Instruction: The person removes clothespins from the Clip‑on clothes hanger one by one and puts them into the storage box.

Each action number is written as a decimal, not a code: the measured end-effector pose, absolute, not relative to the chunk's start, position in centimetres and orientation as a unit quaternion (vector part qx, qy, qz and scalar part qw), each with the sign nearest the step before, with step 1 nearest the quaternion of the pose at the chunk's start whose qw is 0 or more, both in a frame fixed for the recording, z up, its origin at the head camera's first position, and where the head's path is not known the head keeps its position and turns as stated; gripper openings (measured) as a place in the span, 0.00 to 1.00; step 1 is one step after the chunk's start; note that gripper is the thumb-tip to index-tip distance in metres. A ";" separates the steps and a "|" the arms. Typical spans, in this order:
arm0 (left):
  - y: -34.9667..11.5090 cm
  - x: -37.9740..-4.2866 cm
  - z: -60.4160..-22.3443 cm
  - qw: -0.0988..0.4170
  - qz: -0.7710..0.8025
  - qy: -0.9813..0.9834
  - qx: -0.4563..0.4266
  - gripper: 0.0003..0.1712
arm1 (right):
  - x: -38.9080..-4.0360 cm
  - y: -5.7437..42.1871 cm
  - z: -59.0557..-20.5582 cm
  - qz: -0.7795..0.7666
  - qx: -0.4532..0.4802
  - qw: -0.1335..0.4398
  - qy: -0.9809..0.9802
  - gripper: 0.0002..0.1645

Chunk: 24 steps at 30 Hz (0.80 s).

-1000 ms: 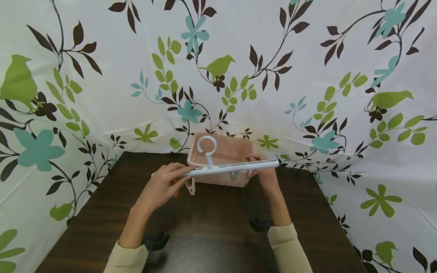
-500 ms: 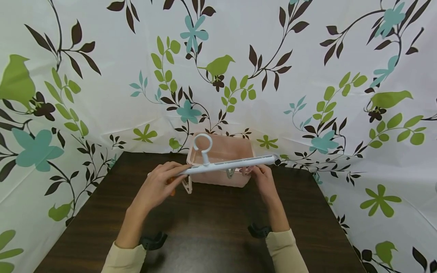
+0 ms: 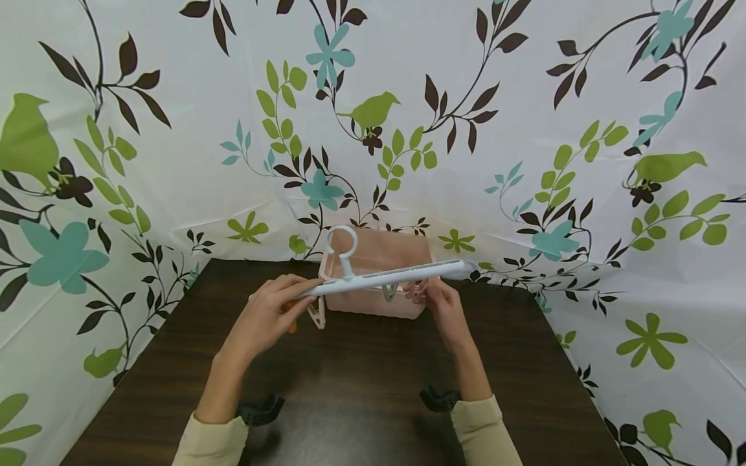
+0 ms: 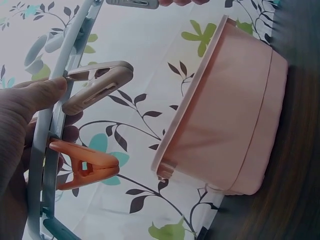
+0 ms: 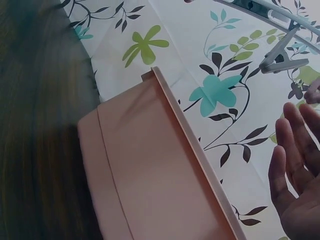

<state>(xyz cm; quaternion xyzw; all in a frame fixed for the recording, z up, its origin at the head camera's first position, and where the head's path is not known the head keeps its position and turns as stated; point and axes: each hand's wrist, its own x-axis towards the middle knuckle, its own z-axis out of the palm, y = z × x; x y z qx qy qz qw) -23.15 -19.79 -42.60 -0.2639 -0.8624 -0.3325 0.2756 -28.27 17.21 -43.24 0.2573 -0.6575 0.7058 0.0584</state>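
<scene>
In the head view my left hand point(image 3: 265, 320) grips one end of a white clip hanger point(image 3: 384, 277), its ring hook point(image 3: 341, 242) pointing up. Beside the left thumb, in the left wrist view, hang a beige clip point(image 4: 100, 87) and an orange clip point(image 4: 87, 165); a teal clip point(image 4: 60, 229) shows lower down. A grey-green clip point(image 3: 390, 292) hangs farther along the bar. Below the bar's right part, my right hand point(image 3: 450, 310) pinches a pink clip point(image 3: 416, 290) with its fingertips. The right wrist view cuts off that pinch at its edge.
Behind the hanger a pink plastic bin point(image 3: 373, 304) stands on the dark wooden table point(image 3: 350, 388), against a curtain point(image 3: 443, 194) printed with leaves and birds. The bin's inside is partly hidden by the hanger.
The hanger has shifted slightly left, its right end tilting up. My right hand has come down from behind the bar to the pink clip below it.
</scene>
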 end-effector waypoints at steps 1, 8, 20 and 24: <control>-19.8 -23.1 -42.5 0.273 -0.335 -0.863 -0.263 0.26 | -28.2 17.2 -43.2 0.703 0.259 0.059 -0.660 0.21; -20.0 -23.0 -42.3 0.269 -0.345 -0.860 -0.263 0.27 | -27.9 17.4 -43.2 0.681 0.285 0.060 -0.672 0.20; -20.1 -23.2 -42.5 0.275 -0.345 -0.859 -0.261 0.25 | -27.5 17.1 -42.8 0.682 0.310 0.052 -0.660 0.24; -20.3 -23.2 -42.5 0.274 -0.346 -0.859 -0.260 0.25 | -27.4 17.1 -42.9 0.680 0.325 0.052 -0.656 0.23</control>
